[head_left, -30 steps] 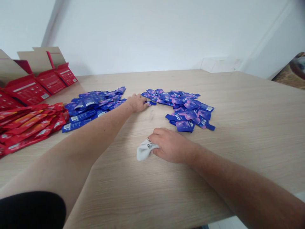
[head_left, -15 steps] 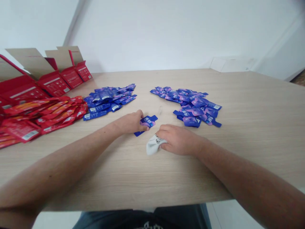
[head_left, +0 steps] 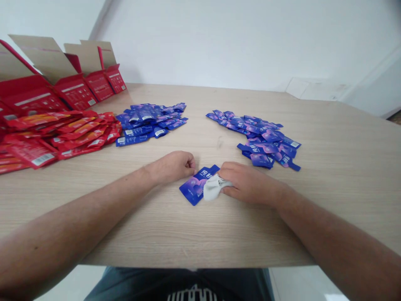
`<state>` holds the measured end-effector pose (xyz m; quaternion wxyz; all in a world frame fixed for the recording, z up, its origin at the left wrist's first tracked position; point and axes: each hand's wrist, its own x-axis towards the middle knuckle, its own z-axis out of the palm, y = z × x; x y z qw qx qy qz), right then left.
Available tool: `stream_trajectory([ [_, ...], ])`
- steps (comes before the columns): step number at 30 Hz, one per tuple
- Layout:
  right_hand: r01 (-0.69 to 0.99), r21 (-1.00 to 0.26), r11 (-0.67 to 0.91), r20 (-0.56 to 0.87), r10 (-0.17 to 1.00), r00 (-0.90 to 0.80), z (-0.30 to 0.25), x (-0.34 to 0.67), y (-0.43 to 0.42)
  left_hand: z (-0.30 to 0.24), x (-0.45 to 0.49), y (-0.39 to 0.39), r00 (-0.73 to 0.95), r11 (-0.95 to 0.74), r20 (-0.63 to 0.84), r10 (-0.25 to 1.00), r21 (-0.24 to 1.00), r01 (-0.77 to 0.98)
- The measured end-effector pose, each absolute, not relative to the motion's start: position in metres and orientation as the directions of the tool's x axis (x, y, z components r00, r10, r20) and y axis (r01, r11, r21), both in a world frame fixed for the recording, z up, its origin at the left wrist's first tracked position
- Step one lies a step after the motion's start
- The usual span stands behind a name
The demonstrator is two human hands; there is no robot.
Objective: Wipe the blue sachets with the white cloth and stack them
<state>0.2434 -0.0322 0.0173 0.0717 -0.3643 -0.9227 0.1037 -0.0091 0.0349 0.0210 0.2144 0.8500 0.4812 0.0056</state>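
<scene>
A single blue-purple sachet (head_left: 196, 186) lies flat on the wooden table (head_left: 200, 234) in front of me. My left hand (head_left: 173, 166) is closed and pinches the sachet's far left edge. My right hand (head_left: 247, 182) is closed on a crumpled white cloth (head_left: 212, 187) and presses it onto the sachet's right side. Two heaps of the same blue sachets lie beyond: one at the left centre (head_left: 150, 119), one at the right (head_left: 260, 138).
A pile of red sachets (head_left: 59, 136) covers the table's left side. Behind it stand several open red cardboard boxes (head_left: 75, 90) with raised flaps. A white wall runs behind the table. The table's near edge is close to my lap.
My left hand took one blue sachet from the right heap and drew it toward me. It now lies flat, and my right hand has moved the cloth onto it.
</scene>
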Motion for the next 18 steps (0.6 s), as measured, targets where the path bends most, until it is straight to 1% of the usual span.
stream_trajectory([
  [2,0.666,-0.249,0.703,0.049,0.696,-0.716,0.017,0.243,-0.033,0.024,-0.013,0.029,0.52,-0.463,-0.2,0.83,0.274,0.843],
  [4,0.678,-0.268,0.684,0.047,0.713,-0.7,0.016,0.243,-0.033,0.028,-0.018,0.019,0.502,-0.468,-0.246,0.829,0.187,0.864],
  [7,0.699,-0.276,0.659,0.031,0.733,-0.679,0.013,0.24,-0.035,0.032,-0.02,0.003,0.486,-0.468,-0.298,0.822,0.133,0.873],
  [10,0.724,-0.241,0.646,0.013,0.748,-0.663,0.012,0.235,-0.038,0.03,-0.015,-0.008,0.518,-0.509,-0.275,0.81,0.108,0.854],
  [13,0.737,-0.223,0.639,0.009,0.757,-0.653,0.014,0.233,-0.04,0.029,-0.009,-0.009,0.527,-0.502,-0.279,0.803,0.16,0.85],
  [18,0.74,-0.216,0.637,-0.008,0.756,-0.654,0.016,0.234,-0.04,0.031,-0.011,0.003,0.52,-0.393,-0.353,0.778,0.372,0.841],
])
